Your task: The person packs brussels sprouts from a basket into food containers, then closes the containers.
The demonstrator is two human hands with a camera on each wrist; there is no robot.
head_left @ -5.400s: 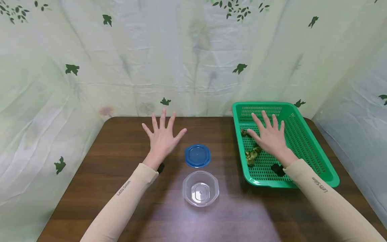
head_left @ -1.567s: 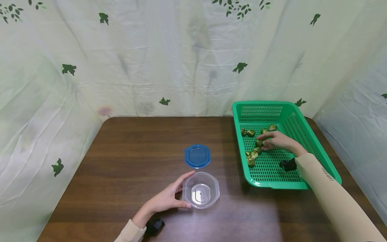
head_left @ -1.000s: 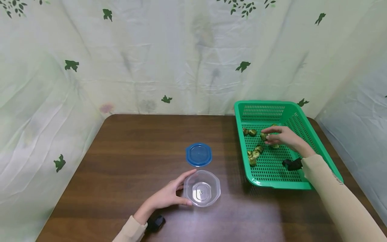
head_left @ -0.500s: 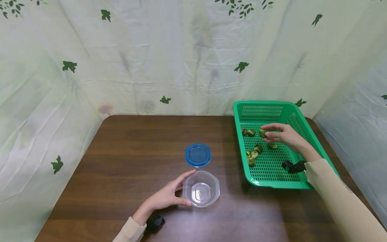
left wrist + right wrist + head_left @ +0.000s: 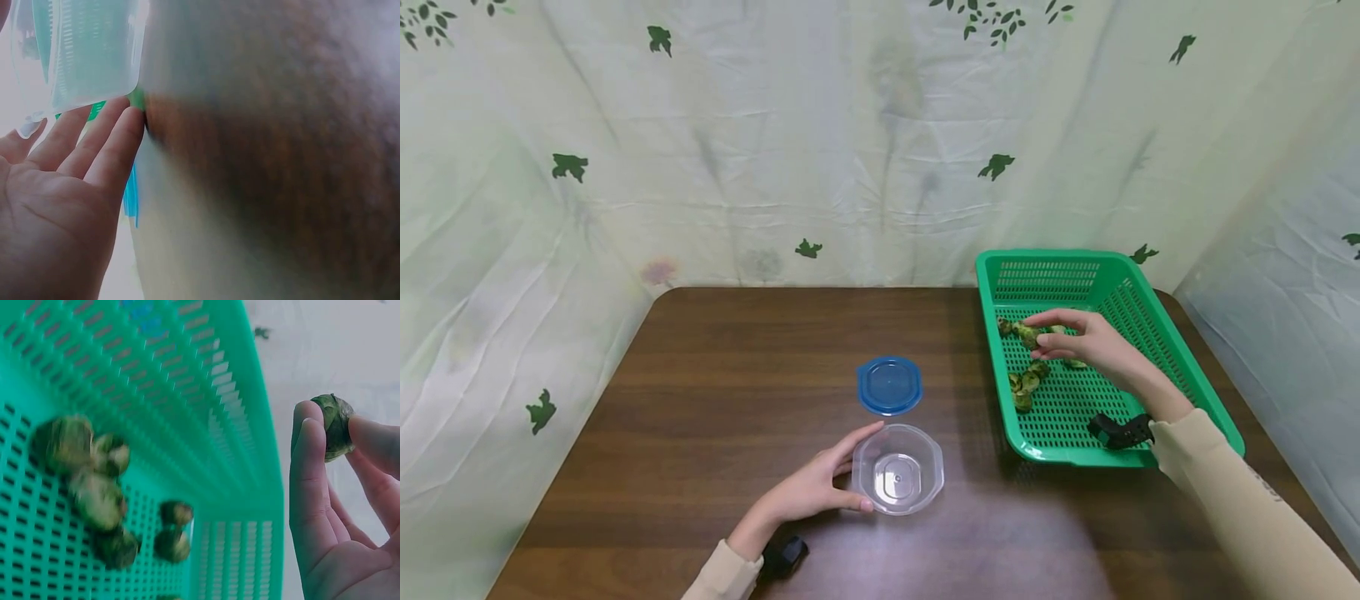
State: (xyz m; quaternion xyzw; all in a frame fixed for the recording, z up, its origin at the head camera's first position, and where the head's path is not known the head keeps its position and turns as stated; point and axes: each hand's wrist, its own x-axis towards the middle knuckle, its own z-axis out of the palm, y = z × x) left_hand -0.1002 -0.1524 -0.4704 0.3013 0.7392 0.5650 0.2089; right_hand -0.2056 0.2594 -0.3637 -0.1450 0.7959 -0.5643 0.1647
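Observation:
Over the left part of the green basket [image 5: 1090, 457], my right hand [image 5: 1101, 346] pinches a Brussels sprout [image 5: 338, 425] between thumb and fingertips. Several more Brussels sprouts [image 5: 1024, 390] lie on the basket floor, some clustered at the left; the right wrist view shows them browned and blurred. My left hand [image 5: 808, 486] holds the side of a clear plastic container [image 5: 898, 477], thumb at the near rim and fingers round the far left side. In the left wrist view the fingers [image 5: 115, 150] lie against the container wall. Nothing is inside the container.
A blue lid [image 5: 890, 386] lies flat on the brown wooden table [image 5: 737, 358], just beyond the container. The basket stands at the right, its left wall between the right hand and the container. A pale printed curtain [image 5: 850, 167] hangs behind and at both sides.
My right hand has picked up a Brussels sprout from among the others and moved it left toward the basket's left wall. The left hand, spread earlier, came to the container and has stayed there.

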